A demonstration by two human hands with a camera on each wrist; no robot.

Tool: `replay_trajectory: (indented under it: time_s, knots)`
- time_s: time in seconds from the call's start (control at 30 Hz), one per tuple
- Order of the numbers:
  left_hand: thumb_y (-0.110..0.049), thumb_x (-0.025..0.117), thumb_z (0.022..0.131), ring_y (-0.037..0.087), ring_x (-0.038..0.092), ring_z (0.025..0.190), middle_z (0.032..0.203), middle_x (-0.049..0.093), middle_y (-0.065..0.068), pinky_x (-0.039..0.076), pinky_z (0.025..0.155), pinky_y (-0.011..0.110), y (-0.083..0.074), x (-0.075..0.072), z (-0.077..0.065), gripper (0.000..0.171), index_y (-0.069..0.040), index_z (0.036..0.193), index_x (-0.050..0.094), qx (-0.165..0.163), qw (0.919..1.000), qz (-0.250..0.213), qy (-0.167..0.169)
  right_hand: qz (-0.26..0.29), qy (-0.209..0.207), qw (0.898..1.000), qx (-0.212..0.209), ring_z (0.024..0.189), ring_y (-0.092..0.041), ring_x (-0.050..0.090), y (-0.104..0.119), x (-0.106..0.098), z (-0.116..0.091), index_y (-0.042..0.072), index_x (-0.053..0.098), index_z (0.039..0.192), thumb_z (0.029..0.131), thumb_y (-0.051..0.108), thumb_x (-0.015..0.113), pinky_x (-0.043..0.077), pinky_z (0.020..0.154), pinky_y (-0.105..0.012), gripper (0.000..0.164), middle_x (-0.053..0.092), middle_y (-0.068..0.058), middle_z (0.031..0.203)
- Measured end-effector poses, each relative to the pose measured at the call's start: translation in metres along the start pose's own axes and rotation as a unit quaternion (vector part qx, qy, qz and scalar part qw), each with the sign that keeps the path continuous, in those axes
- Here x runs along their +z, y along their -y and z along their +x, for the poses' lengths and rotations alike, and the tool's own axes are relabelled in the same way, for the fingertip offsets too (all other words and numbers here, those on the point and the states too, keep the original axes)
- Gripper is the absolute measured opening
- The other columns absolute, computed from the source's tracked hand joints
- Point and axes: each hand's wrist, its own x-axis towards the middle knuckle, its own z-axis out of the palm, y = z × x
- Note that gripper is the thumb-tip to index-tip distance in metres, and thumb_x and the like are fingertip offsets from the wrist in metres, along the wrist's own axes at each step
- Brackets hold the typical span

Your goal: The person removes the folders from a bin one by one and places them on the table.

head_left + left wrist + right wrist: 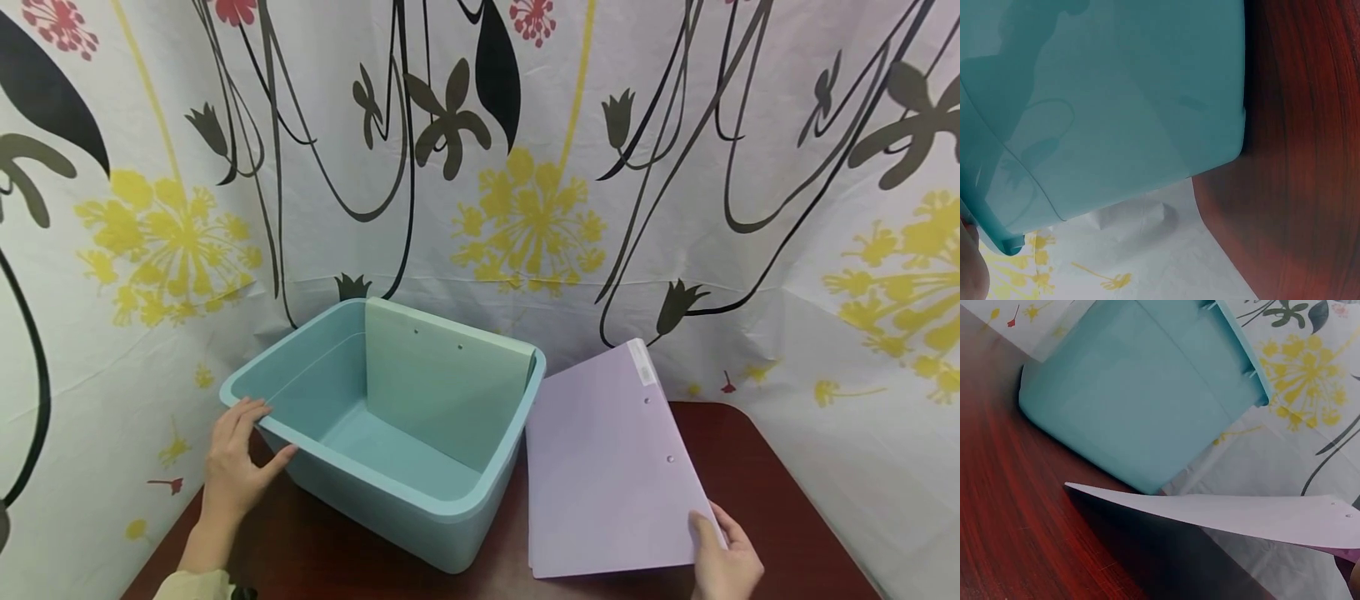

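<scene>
A light-blue plastic bin (375, 471) stands on the table, with a pale green file folder (450, 383) upright inside it against the far wall. At the near left corner, my left hand (238, 462) grips the bin's rim, fingertips over the edge and thumb lower along the front. My right hand (726, 554) pinches a lilac file folder (607, 475) by its lower right edge, thumb on the front and fingers behind. Two rivets and a white label strip show along that folder's right side. Seen from the right wrist, the folder (1241, 515) appears nearly edge-on, raised over the table beside the bin (1129, 406).
A dark red-brown wood table (757, 492) lies beneath everything, its right edge running beside the right hand. A white flower-printed sheet (675, 208) hangs close behind the bin and folder and along both sides.
</scene>
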Motion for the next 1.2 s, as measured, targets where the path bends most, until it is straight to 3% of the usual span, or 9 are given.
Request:
replay_trajectory:
  time_s: [0.4,0.5,0.67,0.77,0.83,0.93,1.0,1.2]
  knots:
    - [-0.069,0.054,0.072,0.042,0.038,0.118,0.114,0.051,0.026,0.019,0.109,0.036,-0.001,0.001,0.000,0.083,0.007,0.106,0.057,-0.008,0.9999,-0.005,0.004,-0.096,0.012,0.995,-0.007,0.053,0.005,0.059,-0.015,-0.002,0.003,0.006,0.063,0.113,0.076,0.024,0.072,0.046,0.044,-0.016,0.043,0.056,0.030,0.062]
    - [-0.069,0.055,0.072,0.043,0.038,0.117,0.114,0.051,0.026,0.019,0.109,0.038,-0.002,0.000,0.000,0.084,0.007,0.107,0.056,-0.012,0.9999,-0.006,0.009,-0.111,0.029,0.993,-0.010,0.052,0.006,0.057,0.000,-0.003,-0.010,0.008,0.065,0.110,0.076,0.026,0.072,0.044,0.039,-0.018,0.039,0.055,0.032,0.060]
    - [-0.069,0.055,0.072,0.044,0.038,0.117,0.115,0.051,0.026,0.019,0.109,0.039,-0.002,0.000,0.001,0.085,0.008,0.108,0.056,-0.014,0.9998,-0.006,0.013,-0.127,0.075,0.989,-0.020,0.048,0.007,0.054,0.046,-0.003,-0.048,-0.002,0.061,0.110,0.079,0.021,0.068,0.043,0.039,-0.019,0.039,0.060,0.022,0.061]
    - [-0.069,0.055,0.072,0.043,0.039,0.117,0.114,0.051,0.026,0.019,0.109,0.037,-0.001,0.000,0.001,0.083,0.007,0.107,0.056,-0.008,0.9999,-0.006,0.006,-0.176,0.085,0.980,-0.035,0.046,0.010,0.051,0.064,-0.002,-0.063,-0.009,0.056,0.113,0.081,0.021,0.064,0.044,0.042,-0.016,0.044,0.063,0.015,0.063]
    - [-0.068,0.055,0.072,0.042,0.039,0.117,0.113,0.052,0.026,0.020,0.108,0.036,0.000,0.001,0.000,0.082,0.007,0.106,0.057,-0.004,1.0000,-0.006,-0.002,-0.224,0.094,0.969,-0.049,0.047,0.011,0.048,0.070,-0.001,-0.068,-0.012,0.054,0.115,0.082,0.022,0.061,0.042,0.045,-0.013,0.047,0.069,-0.003,0.070]
    - [-0.067,0.056,0.072,0.041,0.040,0.117,0.111,0.052,0.025,0.021,0.108,0.036,0.001,0.001,-0.001,0.080,0.006,0.105,0.057,0.000,0.9999,-0.006,-0.009,-0.271,0.117,0.954,-0.060,0.051,0.011,0.047,0.074,-0.003,-0.070,-0.014,0.051,0.116,0.083,0.024,0.061,0.041,0.047,-0.011,0.051,0.064,-0.028,0.091]
    - [-0.068,0.056,0.072,0.041,0.039,0.117,0.112,0.052,0.025,0.020,0.108,0.036,0.001,0.001,-0.001,0.081,0.006,0.105,0.057,0.000,0.9999,-0.005,-0.009,-0.295,0.137,0.944,-0.061,0.054,0.011,0.047,0.075,-0.005,-0.069,-0.014,0.050,0.116,0.083,0.027,0.063,0.039,0.050,-0.009,0.054,0.058,-0.033,0.104]
    - [-0.067,0.057,0.072,0.039,0.039,0.119,0.112,0.052,0.025,0.021,0.108,0.036,0.000,0.002,-0.001,0.079,0.005,0.106,0.057,0.000,0.9999,-0.005,-0.009,-0.329,0.167,0.929,-0.039,0.061,0.003,0.053,0.076,-0.010,-0.062,-0.011,0.051,0.117,0.074,0.034,0.073,0.042,0.052,-0.013,0.067,0.061,-0.029,0.102]
